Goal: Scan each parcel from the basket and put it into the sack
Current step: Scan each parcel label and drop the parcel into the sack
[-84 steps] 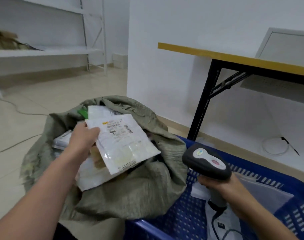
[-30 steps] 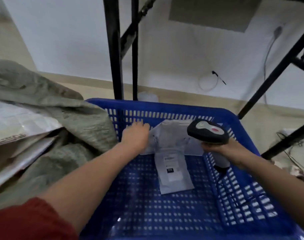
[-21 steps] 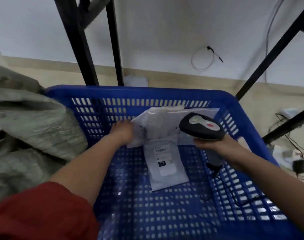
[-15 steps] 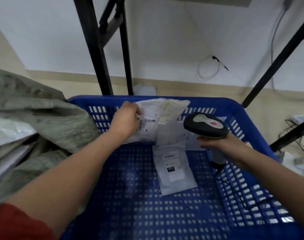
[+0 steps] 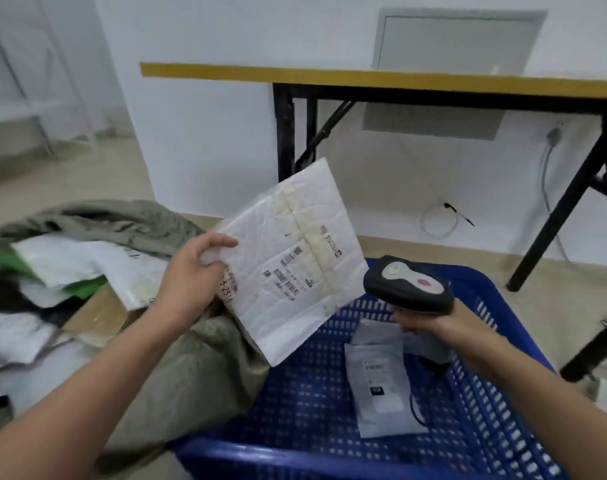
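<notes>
Parcel point(image 5: 288, 268) pinched in left hand point(image 5: 191, 275), beside scanner point(image 5: 407, 289)

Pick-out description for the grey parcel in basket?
Start at the blue basket at lower right. On its floor, below the right hand holding the scanner, lies a grey parcel. Unlike the big white parcel in the left hand, it lies flat, with a black square on its label.

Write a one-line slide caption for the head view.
Left hand holds a white parcel before the scanner in the right hand, over the blue basket and sack.
</notes>
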